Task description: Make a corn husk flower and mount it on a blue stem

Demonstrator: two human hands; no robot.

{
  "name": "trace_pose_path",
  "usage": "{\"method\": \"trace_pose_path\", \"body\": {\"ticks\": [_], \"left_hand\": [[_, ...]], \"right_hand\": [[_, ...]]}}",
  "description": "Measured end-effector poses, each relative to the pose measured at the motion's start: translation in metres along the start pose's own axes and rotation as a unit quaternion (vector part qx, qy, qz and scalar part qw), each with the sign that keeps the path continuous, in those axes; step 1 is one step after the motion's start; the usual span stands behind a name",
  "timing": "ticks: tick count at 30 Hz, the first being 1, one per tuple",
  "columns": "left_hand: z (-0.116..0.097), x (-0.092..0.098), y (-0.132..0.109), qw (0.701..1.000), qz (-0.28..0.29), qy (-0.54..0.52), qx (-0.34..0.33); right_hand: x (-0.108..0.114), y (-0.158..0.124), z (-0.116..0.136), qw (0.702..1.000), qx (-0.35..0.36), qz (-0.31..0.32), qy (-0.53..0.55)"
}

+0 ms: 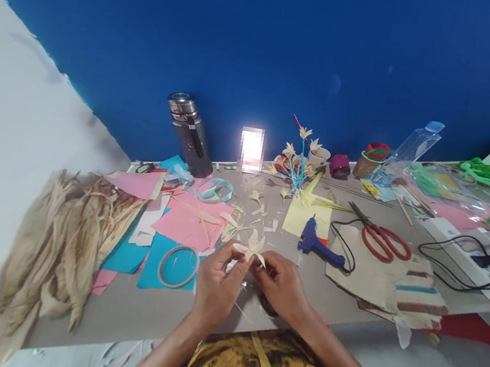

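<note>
Between my two hands is a cream husk flower (254,246) with pointed, spread petals. My left hand (224,274) pinches it from the left, low at its base. The fingers of my right hand (279,277) are closed at its right petals and base; the fingertips are partly hidden. Just beyond lie loose husk flowers (256,196) and scraps. A blue glue gun (317,244) rests to the right of my hands, and a roll of tape (178,266) lies on blue paper to the left.
Dried corn husks (60,246) hang over the table's left edge. A dark flask (191,137) stands near the wall beside pink paper (187,221). Blue-stemmed flowers (299,167) stand at the back. Red-handled scissors (385,241), a plastic bottle (407,154) and a power strip (460,247) are right.
</note>
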State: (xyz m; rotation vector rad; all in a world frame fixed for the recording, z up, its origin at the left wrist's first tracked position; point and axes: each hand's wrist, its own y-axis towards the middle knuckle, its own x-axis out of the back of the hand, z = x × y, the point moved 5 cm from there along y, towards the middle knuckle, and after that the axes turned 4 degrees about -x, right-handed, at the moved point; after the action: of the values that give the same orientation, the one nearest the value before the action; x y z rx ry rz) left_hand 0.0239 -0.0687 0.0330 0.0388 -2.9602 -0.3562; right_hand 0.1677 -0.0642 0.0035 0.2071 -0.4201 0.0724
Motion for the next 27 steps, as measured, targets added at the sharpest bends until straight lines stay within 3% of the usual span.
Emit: {"method": "trace_pose_path", "body": {"ticks": [4,9,15,20,23,27], "left_hand": [[-0.003,-0.004,-0.001,0.999,0.010,0.011,-0.051],[-0.005,-0.005,0.000,0.999,-0.002,-0.010,-0.050],[0.010,-0.003,0.005,0.995,-0.025,-0.058,0.076],[0.031,-0.004,0.011,0.950,-0.056,-0.232,0.202],[0.034,-0.005,0.012,0.928,-0.065,-0.288,0.227],[0.031,-0.002,0.013,0.925,-0.082,-0.289,0.232]], "right_hand": [[0.003,0.000,-0.003,1.000,0.012,-0.005,0.001],[0.005,0.000,-0.005,1.000,0.010,-0.008,0.007],[0.007,0.000,0.000,0.999,0.017,-0.021,0.025],[0.012,-0.003,-0.007,0.994,-0.065,-0.021,0.085],[0.016,-0.005,-0.014,0.988,-0.110,-0.021,0.108],[0.020,-0.011,-0.025,0.982,-0.144,-0.033,0.118]]}}
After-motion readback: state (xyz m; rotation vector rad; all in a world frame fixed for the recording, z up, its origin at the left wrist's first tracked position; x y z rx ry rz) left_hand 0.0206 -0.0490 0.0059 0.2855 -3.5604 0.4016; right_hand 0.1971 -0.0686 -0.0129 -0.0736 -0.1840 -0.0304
